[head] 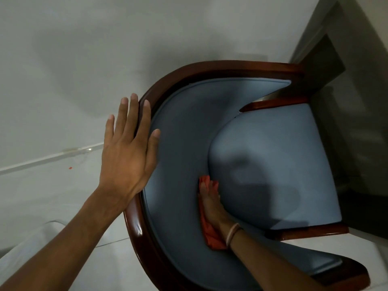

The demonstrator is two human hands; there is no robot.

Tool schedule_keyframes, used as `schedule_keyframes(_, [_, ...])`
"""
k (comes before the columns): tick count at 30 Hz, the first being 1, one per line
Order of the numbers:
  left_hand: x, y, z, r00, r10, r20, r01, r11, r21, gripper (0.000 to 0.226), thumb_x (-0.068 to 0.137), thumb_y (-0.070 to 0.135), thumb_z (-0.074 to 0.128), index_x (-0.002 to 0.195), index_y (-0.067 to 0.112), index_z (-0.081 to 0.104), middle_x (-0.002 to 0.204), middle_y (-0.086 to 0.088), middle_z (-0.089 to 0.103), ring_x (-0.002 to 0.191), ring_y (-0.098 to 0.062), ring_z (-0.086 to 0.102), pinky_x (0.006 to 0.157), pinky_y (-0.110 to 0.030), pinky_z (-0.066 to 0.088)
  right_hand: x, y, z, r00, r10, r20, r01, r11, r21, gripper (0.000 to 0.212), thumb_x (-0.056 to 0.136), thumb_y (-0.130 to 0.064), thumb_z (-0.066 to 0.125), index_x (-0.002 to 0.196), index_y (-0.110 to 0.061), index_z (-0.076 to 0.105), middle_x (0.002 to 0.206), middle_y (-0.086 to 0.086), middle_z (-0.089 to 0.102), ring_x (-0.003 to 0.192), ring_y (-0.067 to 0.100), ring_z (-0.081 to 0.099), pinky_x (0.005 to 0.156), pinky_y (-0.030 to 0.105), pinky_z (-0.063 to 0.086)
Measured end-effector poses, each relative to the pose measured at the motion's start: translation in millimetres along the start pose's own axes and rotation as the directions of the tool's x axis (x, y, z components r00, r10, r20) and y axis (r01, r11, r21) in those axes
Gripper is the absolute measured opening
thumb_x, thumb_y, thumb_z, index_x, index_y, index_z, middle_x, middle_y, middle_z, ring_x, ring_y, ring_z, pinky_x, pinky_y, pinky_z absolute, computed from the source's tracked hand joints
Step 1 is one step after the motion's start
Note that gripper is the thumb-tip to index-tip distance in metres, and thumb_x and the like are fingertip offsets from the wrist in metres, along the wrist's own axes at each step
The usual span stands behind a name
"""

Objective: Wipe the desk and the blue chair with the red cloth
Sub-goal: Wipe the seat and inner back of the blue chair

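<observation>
I see right hand [212, 204] fingers flat, together, pressing red cloth [210, 234] into blue chair [273, 156] backrest/seat crease. Left hand [128, 148] fingers spread on rim. Risk: cloth bunches under palm, slips, misses crease.

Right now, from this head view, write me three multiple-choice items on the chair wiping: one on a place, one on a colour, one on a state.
1. Where is the red cloth?
A. on the floor
B. against the blue chair's inner backrest beside the seat
C. on the desk

2. What colour is the chair's frame?
A. white
B. black
C. dark reddish-brown

3. How is the left hand?
A. open, fingers spread
B. in a fist
C. gripping the cloth

Key: 1 B, the right hand presses it onto the upholstery; 2 C, the glossy wood rim shows it; 3 A, it lies flat at the rim.
</observation>
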State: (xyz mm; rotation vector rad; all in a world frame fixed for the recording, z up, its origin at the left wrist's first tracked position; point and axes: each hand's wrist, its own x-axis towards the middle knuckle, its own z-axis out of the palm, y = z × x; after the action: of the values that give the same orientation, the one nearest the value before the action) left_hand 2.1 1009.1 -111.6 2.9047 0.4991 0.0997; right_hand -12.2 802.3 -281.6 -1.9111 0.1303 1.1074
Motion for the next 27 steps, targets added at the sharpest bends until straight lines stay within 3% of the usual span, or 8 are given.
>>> schedule_keyframes(2, [0,0,0,1.0,-0.003,-0.002,0.003,1.0,-0.011,0.06,0.106,0.037,0.021,0.159,0.009,0.02,0.17,-0.015,0.013,0.159,-0.031,0.006,0.126,-0.059,0.019,20,-40,16,0.988,0.02,-0.15,0.02,0.964,0.264,0.096,0.076,-0.094,0.019,0.156,-0.041,0.012,0.169,-0.014,-0.001,0.157,0.008,-0.001,0.131,0.045,0.001])
schedule_keyframes(5, [0,1,0,1.0,-0.005,0.007,0.005,1.0,-0.015,0.06,0.106,0.038,0.021,0.159,0.01,0.02,0.171,-0.015,0.013,0.159,-0.031,0.005,0.127,-0.058,0.018,62,-107,15,0.937,0.025,-0.349,0.162,0.853,0.497,0.1,0.079,-0.092,0.019,0.158,-0.031,0.02,0.17,-0.008,0.011,0.158,0.013,0.008,0.131,0.045,0.005])
schedule_keyframes(8, [0,1,-1,1.0,-0.001,0.016,0.001,1.0,-0.02,0.061,0.106,0.039,0.018,0.159,0.011,0.02,0.171,-0.015,0.013,0.159,-0.031,0.005,0.127,-0.058,0.017,89,-170,-7,0.855,0.034,-0.518,0.27,0.823,0.5,0.065,0.106,-0.051,0.022,0.16,-0.014,0.016,0.171,0.007,0.009,0.158,0.022,0.007,0.131,0.04,0.0])
schedule_keyframes(11, [1,1,-2,1.0,0.005,0.019,-0.004,0.999,-0.038,0.06,0.106,0.038,0.018,0.16,0.012,0.019,0.171,-0.014,0.012,0.159,-0.031,0.004,0.128,-0.057,0.015,89,-170,-14,0.83,-0.024,-0.557,0.31,0.85,0.426,0.057,0.11,-0.031,0.026,0.16,-0.011,0.006,0.171,0.009,0.002,0.158,0.022,0.004,0.126,0.03,-0.002])
schedule_keyframes(16, [1,0,-2,1.0,0.005,0.016,-0.005,0.999,-0.041,0.058,0.107,0.036,0.021,0.16,0.012,0.019,0.171,-0.014,0.011,0.159,-0.029,0.003,0.128,-0.057,0.014,47,-70,12,0.93,-0.283,-0.233,0.321,0.935,0.148,0.062,0.105,-0.044,0.03,0.159,-0.029,0.003,0.171,0.001,0.008,0.158,0.019,0.01,0.13,0.05,0.009])
schedule_keyframes(19, [0,0,-2,1.0,0.016,0.002,-0.016,0.999,-0.043,0.058,0.107,0.035,0.021,0.16,0.012,0.019,0.171,-0.015,0.012,0.159,-0.03,0.005,0.127,-0.057,0.015,3,-45,1,0.944,-0.323,-0.075,0.312,0.942,-0.127,0.06,0.109,-0.029,0.031,0.16,-0.018,0.003,0.171,0.009,0.002,0.158,0.027,0.003,0.131,0.05,0.004])
schedule_keyframes(23, [1,3,-5,1.0,0.02,0.006,-0.02,1.0,-0.001,0.059,0.106,0.036,0.02,0.16,0.012,0.017,0.171,-0.014,0.013,0.159,-0.03,0.007,0.127,-0.056,0.016,-53,-31,-25,0.995,-0.045,0.094,0.069,0.962,-0.264,0.062,0.109,-0.031,0.034,0.16,-0.021,0.0,0.171,0.007,-0.005,0.156,0.029,0.019,0.128,0.034,0.016])
schedule_keyframes(27, [1,4,-7,1.0,0.01,0.006,-0.01,1.0,-0.02,0.059,0.105,0.037,0.02,0.159,0.012,0.021,0.17,-0.015,0.017,0.158,-0.029,0.012,0.126,-0.058,0.02,-84,-42,-29,0.999,0.003,-0.034,-0.01,0.975,-0.222,0.059,0.105,-0.028,0.048,0.158,-0.014,0.025,0.164,0.011,0.033,0.145,0.031,0.041,0.116,0.03,0.032])
